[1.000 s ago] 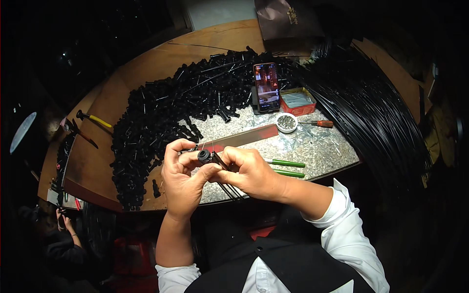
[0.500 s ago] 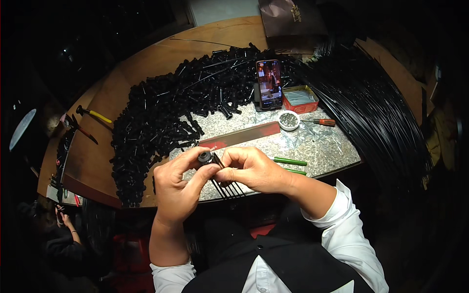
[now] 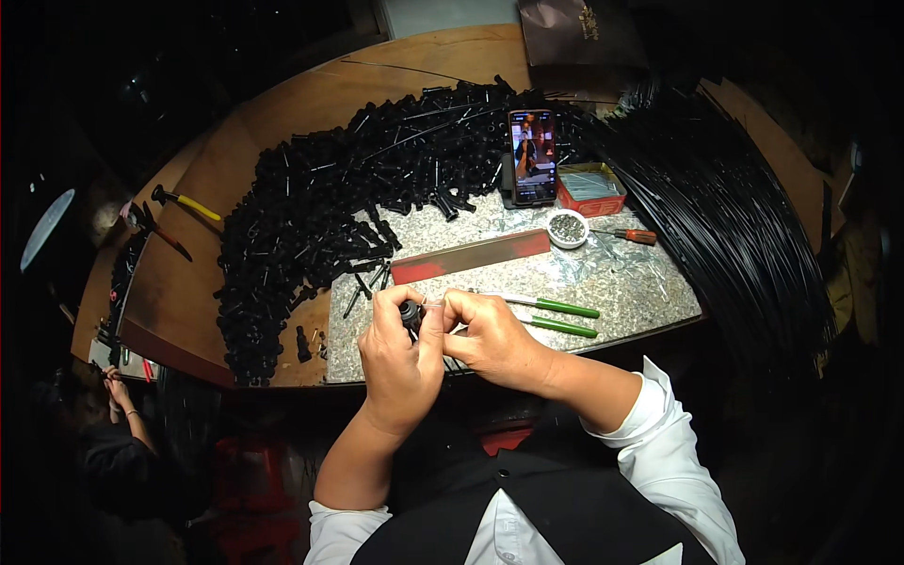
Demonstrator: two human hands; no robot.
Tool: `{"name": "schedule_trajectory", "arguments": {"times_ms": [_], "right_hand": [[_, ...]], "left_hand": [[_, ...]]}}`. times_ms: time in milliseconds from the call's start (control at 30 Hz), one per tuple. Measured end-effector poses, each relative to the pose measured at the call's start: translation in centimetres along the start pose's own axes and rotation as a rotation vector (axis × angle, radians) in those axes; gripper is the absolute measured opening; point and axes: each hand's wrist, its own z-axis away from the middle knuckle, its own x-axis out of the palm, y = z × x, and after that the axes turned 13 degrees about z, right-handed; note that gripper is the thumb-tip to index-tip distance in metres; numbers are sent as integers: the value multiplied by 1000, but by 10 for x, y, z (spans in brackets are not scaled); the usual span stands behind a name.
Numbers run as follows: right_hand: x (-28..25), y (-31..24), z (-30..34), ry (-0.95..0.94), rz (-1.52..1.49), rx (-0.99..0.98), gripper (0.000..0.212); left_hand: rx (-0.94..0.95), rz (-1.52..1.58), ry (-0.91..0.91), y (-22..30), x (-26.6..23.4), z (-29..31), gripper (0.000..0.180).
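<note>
My left hand [image 3: 400, 353] is closed around a black cylindrical part [image 3: 411, 314] with a ringed round end facing up. Close beside it, my right hand [image 3: 504, 344] is closed in a pinch on a thin pale wire [image 3: 433, 304], which reaches toward the black part. The fingers of both hands nearly meet. Under them, the ends of thin dark rods show a little at the table's front edge; the hands hide most of them. Right of my hands lie pliers with green handles [image 3: 565, 308] on the speckled stone slab [image 3: 631, 292].
A large heap of black tubular parts [image 3: 311, 207] covers the left and back. Long black rods [image 3: 734, 207] lie bundled at right. Between them are a phone [image 3: 534, 155], a red tin [image 3: 591, 205], a white cup [image 3: 568, 242], a screwdriver [image 3: 636, 235] and a flat metal bar [image 3: 471, 256].
My left hand has turned and moved right, closer to my right hand. The thin black rods that fanned below my fingers are now mostly hidden. The view has shifted slightly.
</note>
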Motion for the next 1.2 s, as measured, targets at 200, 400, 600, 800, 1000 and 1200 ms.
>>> {"name": "schedule_trajectory", "arguments": {"times_ms": [200, 400, 600, 800, 1000, 1200], "right_hand": [[-2, 10, 11, -10, 118, -52, 15], [-15, 26, 31, -72, 241, -43, 22], [-57, 59, 49, 56, 1031, -171, 29], [-71, 77, 66, -188, 1216, 34, 31], [-73, 79, 59, -217, 1269, -60, 27], [-75, 65, 62, 16, 674, 143, 19]], "left_hand": [[-22, 93, 11, -11, 7, 11, 12], [-102, 243, 12, -37, 10, 30, 20], [-352, 833, 94, -29, 8, 33, 18], [-443, 841, 18, -48, -4, 44, 5], [-404, 834, -14, -41, -6, 41, 9], [-361, 807, -65, -40, -6, 42, 12]]}}
